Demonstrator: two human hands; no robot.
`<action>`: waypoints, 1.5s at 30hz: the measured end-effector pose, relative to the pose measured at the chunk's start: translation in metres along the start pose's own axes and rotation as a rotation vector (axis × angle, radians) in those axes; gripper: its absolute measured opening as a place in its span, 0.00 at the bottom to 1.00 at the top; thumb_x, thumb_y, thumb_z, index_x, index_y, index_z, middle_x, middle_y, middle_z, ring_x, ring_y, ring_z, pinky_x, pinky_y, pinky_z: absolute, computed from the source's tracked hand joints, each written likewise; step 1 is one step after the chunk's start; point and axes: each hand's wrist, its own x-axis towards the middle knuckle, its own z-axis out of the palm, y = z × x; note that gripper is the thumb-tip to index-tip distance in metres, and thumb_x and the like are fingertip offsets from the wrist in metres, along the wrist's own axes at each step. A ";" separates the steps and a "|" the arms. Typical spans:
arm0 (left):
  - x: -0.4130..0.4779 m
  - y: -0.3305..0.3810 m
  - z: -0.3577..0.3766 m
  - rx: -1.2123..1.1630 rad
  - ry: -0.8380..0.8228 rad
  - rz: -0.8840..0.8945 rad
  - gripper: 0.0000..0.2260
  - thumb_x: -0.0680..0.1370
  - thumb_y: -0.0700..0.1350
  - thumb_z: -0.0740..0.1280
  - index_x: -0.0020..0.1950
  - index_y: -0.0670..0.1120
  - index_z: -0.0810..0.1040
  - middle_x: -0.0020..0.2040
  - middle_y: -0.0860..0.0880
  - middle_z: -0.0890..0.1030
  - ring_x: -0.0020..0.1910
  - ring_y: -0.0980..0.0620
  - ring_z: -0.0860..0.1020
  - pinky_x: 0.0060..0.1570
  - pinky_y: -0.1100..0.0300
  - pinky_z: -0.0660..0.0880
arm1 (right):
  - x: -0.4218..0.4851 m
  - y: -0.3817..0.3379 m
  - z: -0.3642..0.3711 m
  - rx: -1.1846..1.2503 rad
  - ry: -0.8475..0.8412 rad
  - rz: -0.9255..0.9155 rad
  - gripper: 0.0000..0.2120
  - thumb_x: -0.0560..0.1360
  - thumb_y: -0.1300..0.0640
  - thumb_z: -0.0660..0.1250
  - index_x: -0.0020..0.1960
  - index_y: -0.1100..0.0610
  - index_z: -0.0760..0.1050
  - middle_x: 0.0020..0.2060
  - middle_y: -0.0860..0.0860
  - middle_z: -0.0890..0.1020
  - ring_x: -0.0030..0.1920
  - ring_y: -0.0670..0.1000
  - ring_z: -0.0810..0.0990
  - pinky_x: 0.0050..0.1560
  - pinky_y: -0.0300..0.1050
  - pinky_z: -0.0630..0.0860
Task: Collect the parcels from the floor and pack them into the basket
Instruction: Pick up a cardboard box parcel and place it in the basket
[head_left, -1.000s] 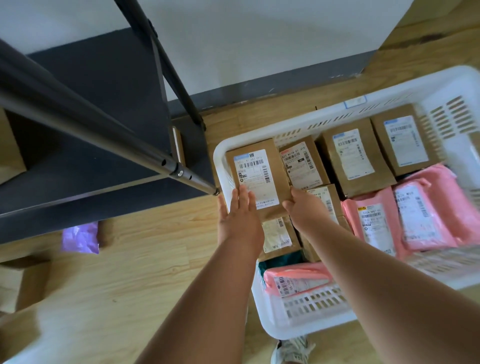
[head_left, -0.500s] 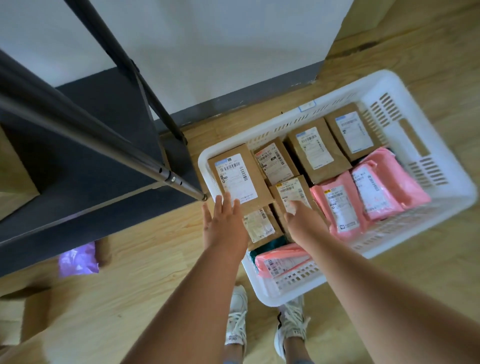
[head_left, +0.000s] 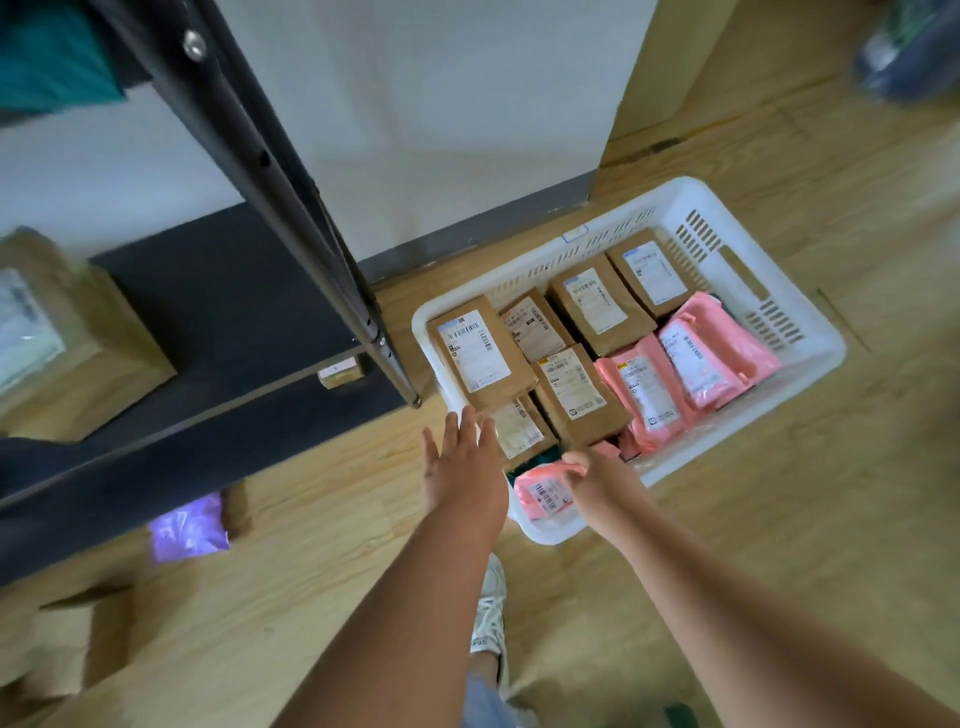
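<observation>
Now left hand (head_left: 464, 470) spread just beside brown parcel (head_left: 480, 358); right hand (head_left: 597, 486) curled over pink parcel (head_left: 543, 491), grip unclear.

The wooden floor (head_left: 311, 597) carries a white basket (head_left: 810, 332) at far right, close to the wall. A black shelf unit (head_left: 218, 291) stands at left, its front post foot just beside the basket's left corner. A purple parcel (head_left: 188, 527) lies at the unit's near edge. A brown cardboard box (head_left: 67, 644) lies nearer, at far left.

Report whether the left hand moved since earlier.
Yes: left hand pulled back to the near edge of the brown cardboard parcel in the white plastic basket.
</observation>
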 end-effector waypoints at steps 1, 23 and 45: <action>-0.010 -0.003 0.003 -0.011 0.017 -0.013 0.27 0.84 0.44 0.51 0.80 0.47 0.41 0.80 0.45 0.39 0.78 0.44 0.40 0.76 0.43 0.41 | -0.008 -0.002 0.002 -0.006 -0.002 -0.022 0.18 0.83 0.54 0.55 0.73 0.52 0.67 0.60 0.55 0.79 0.34 0.46 0.75 0.27 0.38 0.67; -0.318 -0.262 0.211 -0.576 0.088 -0.633 0.27 0.83 0.43 0.52 0.80 0.47 0.47 0.80 0.48 0.45 0.79 0.49 0.45 0.75 0.45 0.42 | -0.230 -0.141 0.272 -0.461 -0.190 -0.461 0.23 0.80 0.45 0.61 0.72 0.52 0.67 0.70 0.51 0.72 0.66 0.55 0.73 0.61 0.47 0.72; -0.525 -0.597 0.431 -1.006 0.084 -1.053 0.24 0.84 0.47 0.51 0.80 0.48 0.50 0.80 0.49 0.50 0.78 0.48 0.50 0.76 0.47 0.51 | -0.398 -0.346 0.676 -0.539 -0.474 -0.507 0.28 0.77 0.46 0.65 0.73 0.54 0.65 0.67 0.53 0.74 0.64 0.55 0.75 0.63 0.47 0.71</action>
